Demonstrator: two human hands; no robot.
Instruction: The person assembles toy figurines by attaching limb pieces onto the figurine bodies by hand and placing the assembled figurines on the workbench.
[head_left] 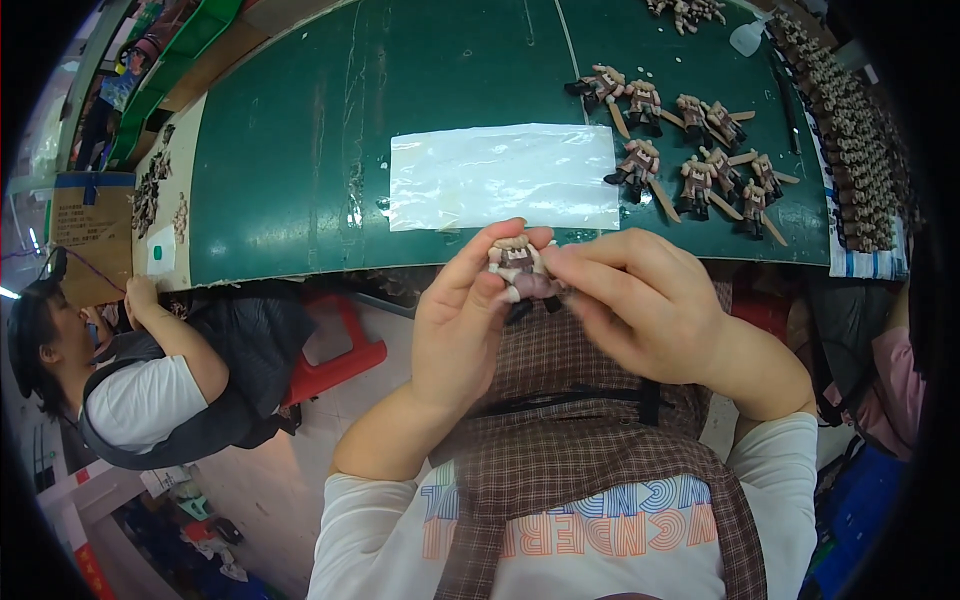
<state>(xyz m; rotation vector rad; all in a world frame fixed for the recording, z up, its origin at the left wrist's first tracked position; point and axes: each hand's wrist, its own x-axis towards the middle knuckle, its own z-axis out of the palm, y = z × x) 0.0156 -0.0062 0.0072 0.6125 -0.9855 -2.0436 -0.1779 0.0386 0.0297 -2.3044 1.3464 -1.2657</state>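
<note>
Checked apron [590,460]: covered our front, lower centre.
Left hand [455,325]: grasped the figurine [517,261] at frame centre, apparently to steady it.
Right hand [660,310]: fingers curled at its right side; we couldn't tell whether they gripped it.
Other figurines [698,179]: lay upper right, probably for easy reach.

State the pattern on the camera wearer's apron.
The apron is brown with a plaid check, shown in the head view.

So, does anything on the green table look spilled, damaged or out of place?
A few small white specks lie scattered on the green tabletop near the far figurines, standing out against it; too small to identify. Pale streaks left of the white sheet suggest wear.
</note>
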